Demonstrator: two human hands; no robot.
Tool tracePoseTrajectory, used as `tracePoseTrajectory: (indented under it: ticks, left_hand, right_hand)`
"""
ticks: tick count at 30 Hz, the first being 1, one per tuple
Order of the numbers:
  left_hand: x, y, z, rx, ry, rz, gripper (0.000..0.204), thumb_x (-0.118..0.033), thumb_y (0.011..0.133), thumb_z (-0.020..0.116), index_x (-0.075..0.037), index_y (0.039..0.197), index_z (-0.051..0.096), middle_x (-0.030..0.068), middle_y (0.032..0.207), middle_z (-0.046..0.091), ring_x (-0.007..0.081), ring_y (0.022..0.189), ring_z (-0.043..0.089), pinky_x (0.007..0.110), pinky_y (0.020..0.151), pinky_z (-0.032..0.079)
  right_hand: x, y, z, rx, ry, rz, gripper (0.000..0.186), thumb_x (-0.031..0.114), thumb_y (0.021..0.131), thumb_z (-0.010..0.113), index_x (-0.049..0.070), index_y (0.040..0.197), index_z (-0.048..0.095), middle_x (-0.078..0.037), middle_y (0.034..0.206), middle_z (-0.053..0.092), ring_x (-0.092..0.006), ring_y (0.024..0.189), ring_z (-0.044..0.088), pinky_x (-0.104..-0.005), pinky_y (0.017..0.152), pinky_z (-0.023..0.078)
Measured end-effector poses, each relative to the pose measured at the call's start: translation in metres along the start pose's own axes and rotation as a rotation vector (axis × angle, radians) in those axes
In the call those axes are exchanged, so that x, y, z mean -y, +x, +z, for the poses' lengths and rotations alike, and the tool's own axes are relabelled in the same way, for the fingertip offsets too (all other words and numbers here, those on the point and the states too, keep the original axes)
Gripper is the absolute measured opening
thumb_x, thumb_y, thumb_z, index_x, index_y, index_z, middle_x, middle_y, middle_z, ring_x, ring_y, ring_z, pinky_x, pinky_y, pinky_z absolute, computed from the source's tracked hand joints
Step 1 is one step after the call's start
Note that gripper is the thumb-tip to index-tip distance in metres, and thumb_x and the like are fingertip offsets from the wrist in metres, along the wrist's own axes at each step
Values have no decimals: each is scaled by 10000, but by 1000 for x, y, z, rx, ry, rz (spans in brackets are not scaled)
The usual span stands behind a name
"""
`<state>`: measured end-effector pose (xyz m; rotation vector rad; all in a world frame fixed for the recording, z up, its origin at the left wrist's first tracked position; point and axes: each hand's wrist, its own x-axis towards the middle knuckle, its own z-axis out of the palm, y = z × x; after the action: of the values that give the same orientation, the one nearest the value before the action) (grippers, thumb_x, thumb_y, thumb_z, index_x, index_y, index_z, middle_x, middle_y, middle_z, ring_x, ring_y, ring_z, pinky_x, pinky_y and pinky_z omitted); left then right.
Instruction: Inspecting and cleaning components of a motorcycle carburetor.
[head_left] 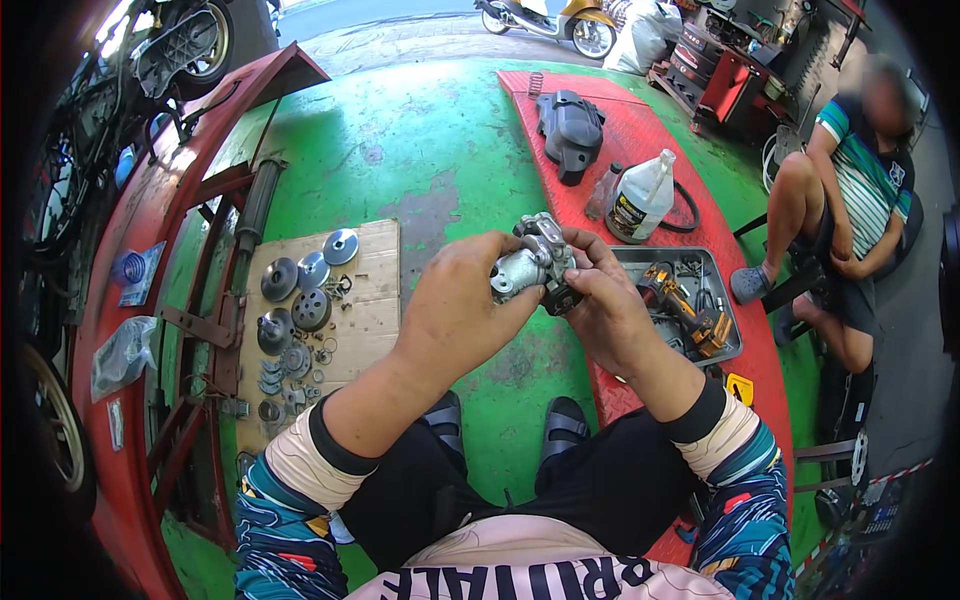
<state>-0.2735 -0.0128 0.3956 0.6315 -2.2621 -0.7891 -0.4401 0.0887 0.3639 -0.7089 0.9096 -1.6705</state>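
Observation:
A silver metal mechanical part with a dark base (535,262) is held up at the middle of the view between both of my hands. My left hand (470,295) grips its left side, with the thumb along the lower edge. My right hand (610,300) has hold of its right side, with the thumb pressed on the front. On the cardboard (370,250) at left lie several round discs, pulleys and small rings (311,312). A steel tray (730,285) at right holds an orange-and-black power tool (700,325) and other tools.
A red bench (640,125) at right carries a dark plastic housing (570,130), a white jug (645,200) and a bottle (608,190). A seated person (860,190) is beyond it. At left stands a red lift (110,430) with plastic bags and motorcycle parts. A scooter (555,25) is outside.

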Motion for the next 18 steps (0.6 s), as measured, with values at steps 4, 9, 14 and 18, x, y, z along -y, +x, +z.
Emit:
tracePoseTrajectory:
  ticks: [4, 9, 14, 18]
  left_hand:
    - [-2, 0, 1, -14, 13, 23, 417, -172, 776, 814, 41, 1107, 674, 210, 964, 698, 330, 906, 702, 407, 809, 550]
    - [-1, 0, 1, -21, 44, 49, 417, -197, 775, 812, 34, 1101, 693, 206, 958, 691, 348, 929, 681, 427, 811, 534]
    - [3, 0, 2, -13, 40, 57, 400, -196, 785, 805, 32, 1098, 702, 201, 956, 690, 353, 900, 682, 423, 803, 533]
    - [6, 1, 3, 6, 12, 37, 400, -184, 784, 812, 33, 1102, 703, 193, 956, 688, 356, 881, 684, 420, 798, 533]
  right_hand:
    - [0, 0, -2, 10, 17, 3, 521, 106, 914, 593, 26, 1394, 407, -111, 1311, 571, -218, 1198, 589, -392, 1070, 461]
    - [3, -1, -1, 2, 1, 30, 525, 112, 919, 588, 27, 1401, 400, -105, 1317, 569, -220, 1214, 583, -398, 1079, 459]
    - [4, -2, -2, 9, -14, 17, 516, 112, 925, 584, 27, 1403, 408, -105, 1319, 569, -217, 1214, 583, -395, 1084, 452]
    - [4, -2, -3, 4, -29, 16, 523, 106, 922, 599, 25, 1407, 422, -101, 1321, 567, -207, 1211, 580, -383, 1066, 455]
